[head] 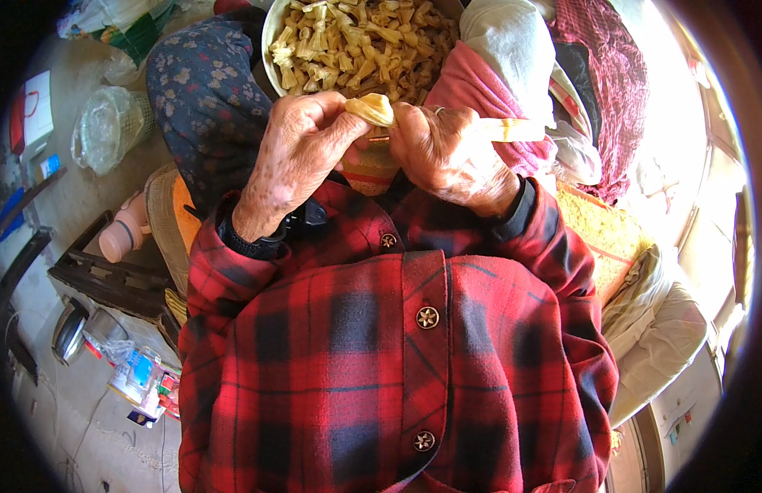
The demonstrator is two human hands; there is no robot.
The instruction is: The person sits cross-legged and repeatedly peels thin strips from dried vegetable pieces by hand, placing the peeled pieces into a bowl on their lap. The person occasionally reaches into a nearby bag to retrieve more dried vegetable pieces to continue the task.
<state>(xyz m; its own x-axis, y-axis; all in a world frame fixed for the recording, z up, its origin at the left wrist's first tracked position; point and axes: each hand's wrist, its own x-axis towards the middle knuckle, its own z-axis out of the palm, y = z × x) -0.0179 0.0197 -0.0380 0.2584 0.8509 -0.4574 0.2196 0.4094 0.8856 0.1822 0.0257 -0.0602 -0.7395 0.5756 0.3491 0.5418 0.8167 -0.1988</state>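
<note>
Both hands meet just in front of my chest, near the rim of a round metal bowl (271, 58). My left hand (304, 151) pinches a folded, pale yellow strip (370, 110), perhaps dried plant leaf or husk, between thumb and finger. The other side of this folded piece is gripped by my right hand (445, 151), which wears a ring. A flat pale tail of the strip (510, 130) sticks out to the right past that hand. Many small knotted yellowish pieces (362, 46) fill the bowl. Fingers hide part of the strip.
My knees flank the bowl, the left in flowered dark cloth (202, 92). Clear plastic bags (106, 129), a pink bottle (122, 231) and a dark wooden frame (109, 280) are on the left. To the right lie a red checked cloth (609, 92) and a pale cushion (661, 339).
</note>
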